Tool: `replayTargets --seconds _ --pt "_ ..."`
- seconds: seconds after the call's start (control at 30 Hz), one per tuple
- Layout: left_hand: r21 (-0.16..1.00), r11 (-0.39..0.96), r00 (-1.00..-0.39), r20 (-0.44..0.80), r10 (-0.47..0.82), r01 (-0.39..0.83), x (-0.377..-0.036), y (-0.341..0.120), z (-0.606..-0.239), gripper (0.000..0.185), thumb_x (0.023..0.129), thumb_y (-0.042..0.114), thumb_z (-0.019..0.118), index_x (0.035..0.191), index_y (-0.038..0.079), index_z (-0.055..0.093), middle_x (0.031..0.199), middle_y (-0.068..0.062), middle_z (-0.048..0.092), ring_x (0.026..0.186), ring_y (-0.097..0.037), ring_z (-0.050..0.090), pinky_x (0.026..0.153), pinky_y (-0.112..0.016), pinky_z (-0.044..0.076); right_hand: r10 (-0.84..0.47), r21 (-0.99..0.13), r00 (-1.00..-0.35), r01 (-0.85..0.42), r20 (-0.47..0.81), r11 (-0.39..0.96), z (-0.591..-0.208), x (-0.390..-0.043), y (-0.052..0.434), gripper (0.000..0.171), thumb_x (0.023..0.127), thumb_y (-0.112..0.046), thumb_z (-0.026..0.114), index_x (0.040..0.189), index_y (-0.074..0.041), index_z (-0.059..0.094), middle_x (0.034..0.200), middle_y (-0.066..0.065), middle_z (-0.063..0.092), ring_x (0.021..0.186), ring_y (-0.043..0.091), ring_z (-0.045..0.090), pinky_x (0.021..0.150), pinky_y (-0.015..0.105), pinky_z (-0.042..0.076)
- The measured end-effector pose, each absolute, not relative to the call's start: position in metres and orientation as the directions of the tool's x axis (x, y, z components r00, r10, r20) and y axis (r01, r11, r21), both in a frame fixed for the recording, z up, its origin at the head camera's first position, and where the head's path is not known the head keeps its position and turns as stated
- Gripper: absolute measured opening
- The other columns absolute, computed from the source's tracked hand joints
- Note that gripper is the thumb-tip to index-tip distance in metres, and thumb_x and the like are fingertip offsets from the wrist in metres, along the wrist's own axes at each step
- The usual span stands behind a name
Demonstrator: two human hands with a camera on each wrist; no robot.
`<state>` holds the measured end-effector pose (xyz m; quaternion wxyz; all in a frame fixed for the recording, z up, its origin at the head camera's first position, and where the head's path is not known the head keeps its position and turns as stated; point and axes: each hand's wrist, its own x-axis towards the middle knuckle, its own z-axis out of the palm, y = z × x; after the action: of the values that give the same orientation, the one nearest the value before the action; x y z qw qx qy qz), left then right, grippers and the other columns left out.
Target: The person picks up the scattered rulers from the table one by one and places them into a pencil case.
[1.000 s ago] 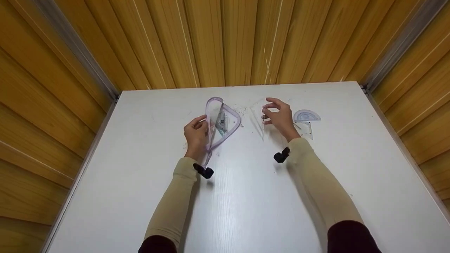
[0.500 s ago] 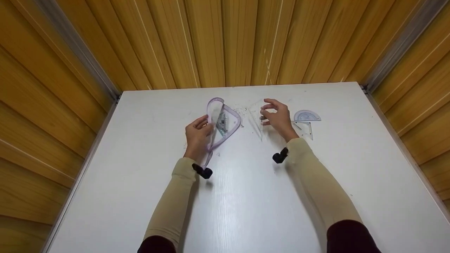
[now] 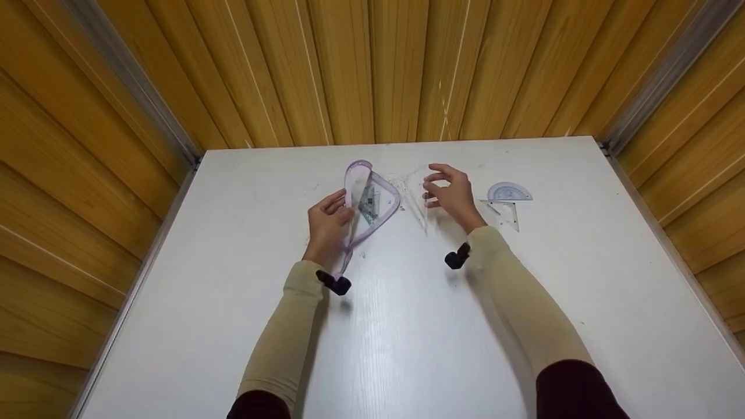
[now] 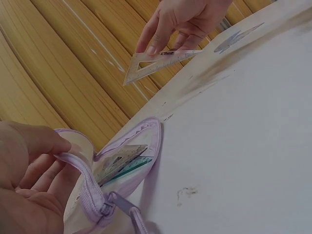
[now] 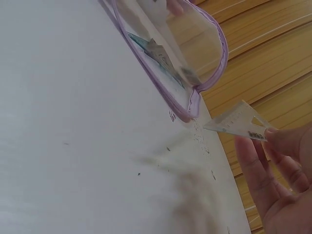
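Observation:
My left hand (image 3: 327,224) pinches the edge of a see-through pouch with a lilac zip border (image 3: 381,224), holding its mouth spread apart. Inside the pouch lie a clear ruler-like piece (image 4: 117,161) and a teal-edged one (image 4: 131,168), partly overlapping. To the right of the pouch, my right hand (image 3: 454,196) pinches a clear set square (image 4: 158,65) between thumb and fingers, raised above the table. One tip of the set square points towards the pouch, with a gap between them in the right wrist view. The zip pull (image 4: 122,202) hangs at the pouch's near end.
On the white table (image 3: 384,326), right of my right hand, lie a pale blue protractor (image 3: 509,191) and a second clear set square (image 3: 515,216). Small dark specks (image 5: 168,148) dot the tabletop near the pouch. Wood-patterned panels (image 3: 396,70) rise behind the table.
My right hand has moved a little left with the set square, bringing it closer to the pouch. The left hand and pouch have barely shifted.

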<state>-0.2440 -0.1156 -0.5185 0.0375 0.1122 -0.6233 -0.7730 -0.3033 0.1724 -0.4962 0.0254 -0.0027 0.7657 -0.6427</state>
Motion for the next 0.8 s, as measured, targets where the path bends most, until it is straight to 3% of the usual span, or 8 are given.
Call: replayTargets --seconds 0.23,0.8 --pt "0.971 -0.196 -0.962 -0.18 -0.204 -0.14 -0.242 -0.116 -0.52 0.044 0.091 -0.003 0.07 0.13 0.018 0.072 0.121 -0.005 0.074 0.109 -0.02 0.071 0.092 -0.031 0.056 -0.05 -0.982 -0.998 0.038 -0.048 0.184 -0.499 -0.305 0.163 0.048 0.097 -0.006 0.07 0.142 -0.018 0.059 0.123 0.011 0.066 0.095 0.035 0.074 0.071 0.037 0.062" --pt "0.977 -0.197 -0.971 -0.123 -0.204 -0.083 -0.243 -0.118 -0.522 0.043 0.091 -0.006 0.071 0.129 0.014 0.072 0.116 -0.012 0.075 0.105 -0.024 0.073 0.086 -0.033 0.059 -0.074 -0.984 -0.994 0.065 -0.078 0.164 -0.502 -0.311 0.14 0.05 0.096 -0.004 0.07 0.143 -0.012 0.057 0.118 0.012 0.067 0.092 0.034 0.074 0.071 0.039 0.062"
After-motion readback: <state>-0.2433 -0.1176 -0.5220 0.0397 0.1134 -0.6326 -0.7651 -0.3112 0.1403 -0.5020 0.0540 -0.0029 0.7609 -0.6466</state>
